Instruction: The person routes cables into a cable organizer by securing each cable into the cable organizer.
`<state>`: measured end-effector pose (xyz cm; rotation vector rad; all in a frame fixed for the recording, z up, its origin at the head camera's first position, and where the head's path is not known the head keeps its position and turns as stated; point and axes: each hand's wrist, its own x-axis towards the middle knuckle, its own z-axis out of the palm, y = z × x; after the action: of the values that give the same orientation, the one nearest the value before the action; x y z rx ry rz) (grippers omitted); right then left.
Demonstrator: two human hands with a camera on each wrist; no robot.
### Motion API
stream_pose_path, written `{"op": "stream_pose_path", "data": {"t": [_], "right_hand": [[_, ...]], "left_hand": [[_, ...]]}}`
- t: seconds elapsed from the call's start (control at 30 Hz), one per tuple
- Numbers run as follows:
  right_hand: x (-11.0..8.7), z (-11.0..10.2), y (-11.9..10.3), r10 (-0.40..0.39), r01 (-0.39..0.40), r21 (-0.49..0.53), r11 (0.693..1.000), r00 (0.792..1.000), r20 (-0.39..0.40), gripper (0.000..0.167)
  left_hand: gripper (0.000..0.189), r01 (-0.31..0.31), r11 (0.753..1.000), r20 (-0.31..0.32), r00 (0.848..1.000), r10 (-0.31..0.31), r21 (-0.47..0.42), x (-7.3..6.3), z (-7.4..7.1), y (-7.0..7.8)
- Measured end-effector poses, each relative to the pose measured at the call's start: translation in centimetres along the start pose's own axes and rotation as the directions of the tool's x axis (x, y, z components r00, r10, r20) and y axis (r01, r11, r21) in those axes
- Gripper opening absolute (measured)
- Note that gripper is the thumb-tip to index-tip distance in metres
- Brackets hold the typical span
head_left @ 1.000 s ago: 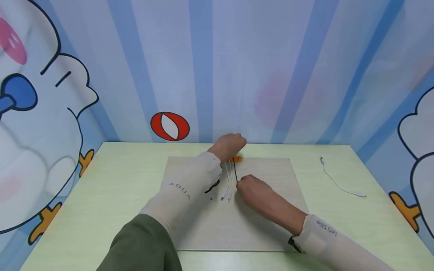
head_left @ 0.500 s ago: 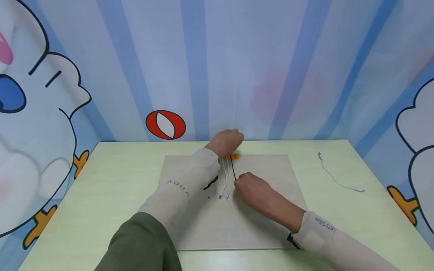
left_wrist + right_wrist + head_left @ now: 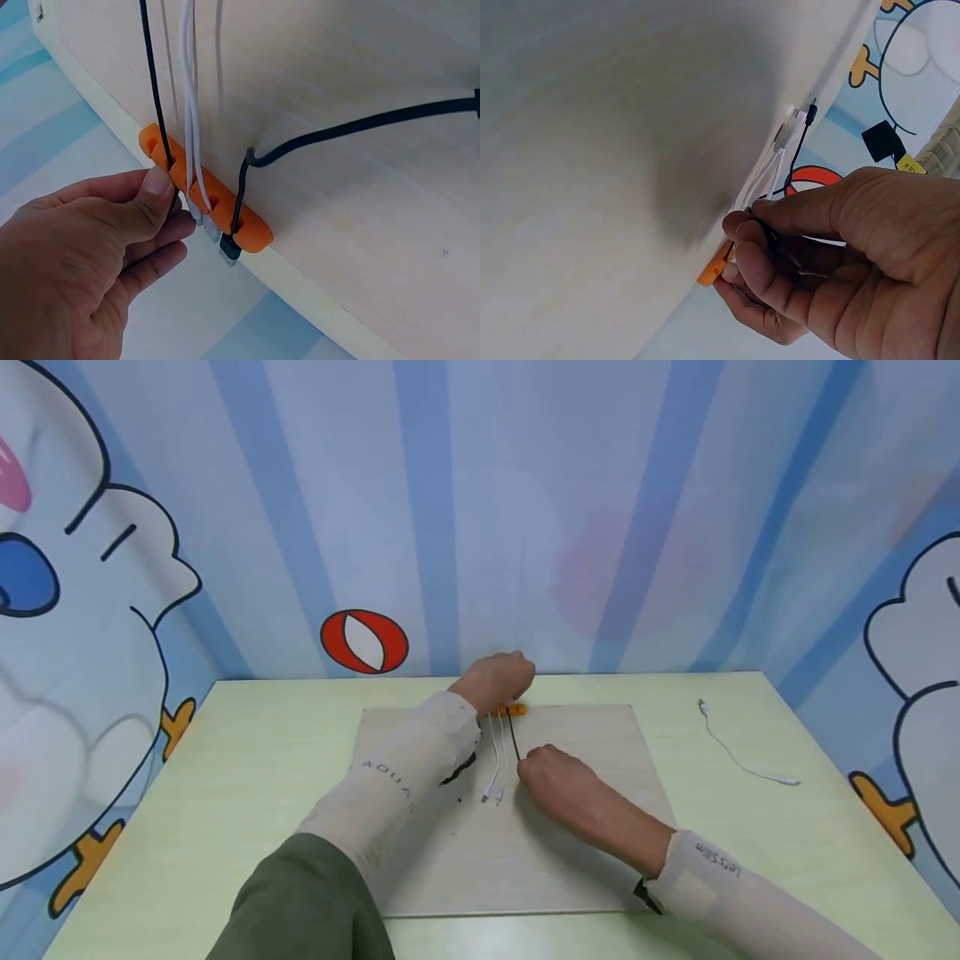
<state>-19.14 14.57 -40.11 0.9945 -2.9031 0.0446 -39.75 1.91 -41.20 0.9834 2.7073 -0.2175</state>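
An orange cable holder [image 3: 253, 234] sits at the board's far edge, with cables in its slots. My left hand [image 3: 97, 240] pinches a black cable [image 3: 154, 75] right at the holder, thumb against a slot. In the head view, that cable runs taut toward my right hand [image 3: 558, 781], which grips it nearer to me. Curled fingers hide the held end in the right wrist view. White cables [image 3: 187, 67] pass through middle slots, their plugs beyond the holder. Another black cable [image 3: 322, 135] occupies a slot near one end, its plug hanging below.
A pale square board [image 3: 450, 868] lies on the light table [image 3: 172, 827]. To the right rests a loose white cable [image 3: 731, 755]. Behind the table stands a blue striped backdrop [image 3: 525, 510] with cartoon figures.
The head view has shifted slightly. Both hands stay in nearly the same place on the black cable, with no other clear movement.
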Motion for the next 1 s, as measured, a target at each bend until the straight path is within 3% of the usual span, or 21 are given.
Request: {"op": "stream_pose_path", "data": {"t": [0.17, 0.3, 0.5, 0.73, 1.0], "right_hand": [[-0.1, -0.3, -0.1, 0.026, -0.026, -0.005, 1.0, 0.999, 0.022, 0.023], [-0.2, -0.4, -0.2, 0.039, -0.038, -0.011, 0.999, 0.999, 0.029, 0.022], [-0.4, -0.5, -0.3, 0.048, -0.048, -0.004, 0.999, 0.998, 0.035, 0.019], [-0.6, -0.3, -0.3, 0.063, -0.063, 0.017, 0.998, 0.998, 0.025, 0.019], [-0.7, -0.2, -0.4, 0.087, -0.089, 0.04, 0.995, 0.995, 0.042, 0.018]], "left_hand": [[0.058, -0.012, 0.999, 0.007, 1.0, 0.013, -0.049, -1.3, -0.7, 0.6], [0.057, -0.003, 0.999, 0.017, 1.0, 0.003, -0.037, 2.0, 1.7, -1.0], [0.055, -0.009, 1.0, 0.008, 1.0, 0.009, -0.007, 3.2, 2.6, -1.9], [0.047, -0.004, 1.0, 0.05, 0.999, 0.004, 0.011, -0.9, -0.7, 0.7], [0.027, 0.018, 0.996, 0.074, 0.997, -0.024, 0.086, -1.8, -1.5, 1.7]]}}
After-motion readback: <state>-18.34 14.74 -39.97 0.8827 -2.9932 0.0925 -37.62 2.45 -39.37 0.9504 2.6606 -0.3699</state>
